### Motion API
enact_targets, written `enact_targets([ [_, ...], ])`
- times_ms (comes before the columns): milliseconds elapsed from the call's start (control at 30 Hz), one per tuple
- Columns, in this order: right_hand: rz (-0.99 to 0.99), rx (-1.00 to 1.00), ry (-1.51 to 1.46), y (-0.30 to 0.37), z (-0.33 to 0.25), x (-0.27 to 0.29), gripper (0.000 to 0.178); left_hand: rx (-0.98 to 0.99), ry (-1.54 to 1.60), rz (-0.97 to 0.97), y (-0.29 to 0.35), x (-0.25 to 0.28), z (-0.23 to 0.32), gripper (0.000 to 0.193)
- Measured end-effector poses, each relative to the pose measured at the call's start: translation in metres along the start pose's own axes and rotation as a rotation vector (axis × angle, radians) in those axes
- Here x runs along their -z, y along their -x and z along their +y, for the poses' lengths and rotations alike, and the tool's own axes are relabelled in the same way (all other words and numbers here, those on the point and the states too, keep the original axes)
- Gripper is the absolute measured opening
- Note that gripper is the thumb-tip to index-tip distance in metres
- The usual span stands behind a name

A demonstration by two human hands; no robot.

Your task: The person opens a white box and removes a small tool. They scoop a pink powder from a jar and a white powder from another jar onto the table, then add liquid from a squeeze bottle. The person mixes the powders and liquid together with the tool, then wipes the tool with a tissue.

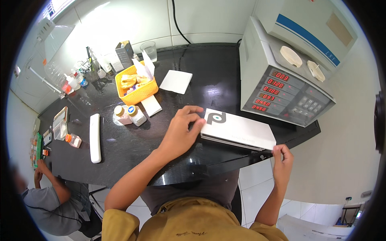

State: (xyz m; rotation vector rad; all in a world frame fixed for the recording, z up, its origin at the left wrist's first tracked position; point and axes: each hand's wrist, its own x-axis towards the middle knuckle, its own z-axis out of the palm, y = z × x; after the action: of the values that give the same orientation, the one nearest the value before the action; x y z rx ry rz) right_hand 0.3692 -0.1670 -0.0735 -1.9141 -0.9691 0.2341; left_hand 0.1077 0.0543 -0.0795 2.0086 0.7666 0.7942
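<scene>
Box (239,128), white, right of frame centre, near desk's (183,160) front edge. Left hand (183,130): thumb and index grasping box's left end. Right hand (284,162): fingertips pinching lower-right corner. Resting or lifted: cannot tell. Likely risks: right-hand hold looks small, at corner only; slip there could tip box over front edge, toward floor (257,186). Seam along side; uneven pull might part layers. Machine (273,76), upper right, close behind; careless swing could knock it.

We can't see inside the white box (239,130). Digital-readout machine (289,82): top cut off. Co-worker's head (18,180) blurred; small pieces on green tray (39,149) unreadable to us.
</scene>
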Motion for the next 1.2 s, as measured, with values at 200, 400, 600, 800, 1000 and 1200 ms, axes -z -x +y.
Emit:
enact_targets([
  [200,0.004,0.023,-0.225,-0.034,-0.018,-0.002,0.022,0.063,0.387,-0.101,-0.028,-0.003,-0.012,0.03],
  [400,-0.089,0.178,-0.06,-0.037,-0.034,-0.024,0.015,-0.083,0.275,-0.016,-0.055,-0.018,-0.019,0.041],
  [600,-0.315,0.623,0.296,-0.062,-0.042,-0.065,0.011,-0.07,0.064,-0.084,-0.046,-0.02,-0.02,0.044],
  [800,-0.432,0.694,0.545,-0.077,-0.043,-0.084,0.012,-0.122,-0.076,-0.159,-0.034,-0.019,-0.021,0.061],
  [1000,-0.517,0.653,0.655,-0.081,-0.058,-0.088,0.011,-0.143,-0.152,-0.257,-0.028,-0.01,-0.02,0.094],
  [1200,-0.553,0.76,0.502,-0.082,-0.048,-0.084,0.013,-0.176,-0.179,-0.298,-0.026,-0.004,-0.017,0.106],
])
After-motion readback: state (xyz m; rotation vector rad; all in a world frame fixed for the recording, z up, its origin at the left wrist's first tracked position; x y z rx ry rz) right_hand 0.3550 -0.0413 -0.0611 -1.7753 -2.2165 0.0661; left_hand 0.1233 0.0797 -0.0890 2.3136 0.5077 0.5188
